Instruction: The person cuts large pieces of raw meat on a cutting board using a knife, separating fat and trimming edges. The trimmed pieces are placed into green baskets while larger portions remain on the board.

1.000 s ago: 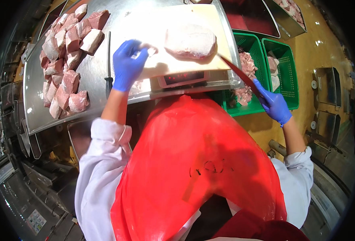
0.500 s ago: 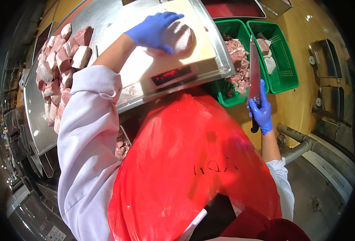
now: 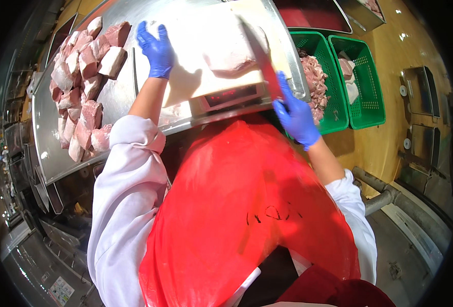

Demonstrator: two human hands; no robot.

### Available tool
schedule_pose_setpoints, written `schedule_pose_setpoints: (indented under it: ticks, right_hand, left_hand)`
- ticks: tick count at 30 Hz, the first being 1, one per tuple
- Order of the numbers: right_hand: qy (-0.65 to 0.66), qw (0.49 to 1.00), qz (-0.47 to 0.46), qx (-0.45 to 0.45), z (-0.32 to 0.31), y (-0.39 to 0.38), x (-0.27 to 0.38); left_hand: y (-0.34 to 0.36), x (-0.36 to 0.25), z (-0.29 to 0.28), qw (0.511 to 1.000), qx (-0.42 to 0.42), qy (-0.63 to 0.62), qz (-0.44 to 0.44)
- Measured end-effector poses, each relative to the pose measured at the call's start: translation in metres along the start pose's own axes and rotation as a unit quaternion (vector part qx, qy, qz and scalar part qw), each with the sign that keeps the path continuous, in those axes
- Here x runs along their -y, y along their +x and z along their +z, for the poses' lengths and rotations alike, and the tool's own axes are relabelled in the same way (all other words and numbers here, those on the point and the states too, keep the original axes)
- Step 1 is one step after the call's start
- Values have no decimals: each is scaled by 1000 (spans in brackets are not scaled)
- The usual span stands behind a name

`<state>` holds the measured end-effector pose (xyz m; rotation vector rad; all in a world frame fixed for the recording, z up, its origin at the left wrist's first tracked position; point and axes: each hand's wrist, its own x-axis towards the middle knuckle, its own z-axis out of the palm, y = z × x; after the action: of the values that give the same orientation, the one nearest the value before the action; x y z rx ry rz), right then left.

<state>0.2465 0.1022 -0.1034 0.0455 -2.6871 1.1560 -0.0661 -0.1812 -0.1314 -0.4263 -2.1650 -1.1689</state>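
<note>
A large pale piece of raw meat (image 3: 230, 59) lies on the white cutting board (image 3: 183, 92), its upper part washed out by glare. My right hand (image 3: 297, 115), in a blue glove, grips a long knife (image 3: 261, 56) by its handle. The blade points away from me and passes over the right side of the meat; I cannot tell whether it touches. At the board's left side is my left hand (image 3: 156, 52), also blue-gloved, fingers spread and holding nothing. Below the meat, a scale's display (image 3: 231, 97) glows red at the board's near edge.
Many cut meat chunks (image 3: 85, 71) are heaped on the left of the metal table (image 3: 119, 100), beside a thin dark rod (image 3: 134, 71). Two green baskets (image 3: 341, 110) (image 3: 372, 112) stand at the right, holding meat trimmings (image 3: 314, 82) and pale pieces (image 3: 350, 89).
My left hand has let go of the meat and moved left. My right hand has brought the knife leftward from above the baskets to over the meat.
</note>
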Motion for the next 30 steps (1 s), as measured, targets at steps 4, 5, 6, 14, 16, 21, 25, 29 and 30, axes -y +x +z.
schedule_pose_setpoints:
  ticks: [4, 5, 6, 14, 16, 21, 25, 29, 30]
  right_hand:
    - [-157, 983, -98, 10, 46, 52, 44]
    - [-187, 977, -96, 26, 53, 59, 50]
    - [-217, 971, -93, 42, 56, 62, 55]
    - [-296, 936, -27, 188, 17, 20, 66]
    - [-330, 913, 1, 242, -5, 9, 72]
    - [-323, 899, 13, 296, -45, -6, 74]
    - [-188, 941, -10, 281, -91, -24, 55]
    - [26, 947, 223, 228, -149, -49, 47]
    - [65, 929, 304, 202, -157, -52, 45]
  left_hand:
    - [7, -2, -32, 998, -28, -47, -26]
    - [4, -5, -37, 998, -29, -45, -24]
    - [2, -7, -40, 998, -29, -45, -21]
    - [-24, 4, -58, 991, -25, -120, -49]
    - [-27, 3, -60, 992, -14, -111, -54]
    - [-37, -22, -60, 993, 22, -108, -42]
    - [-53, -42, -57, 994, 67, -87, -8]
    - [-59, -50, -59, 993, 99, -65, 5]
    - [-60, -49, -60, 993, 96, -67, -7]
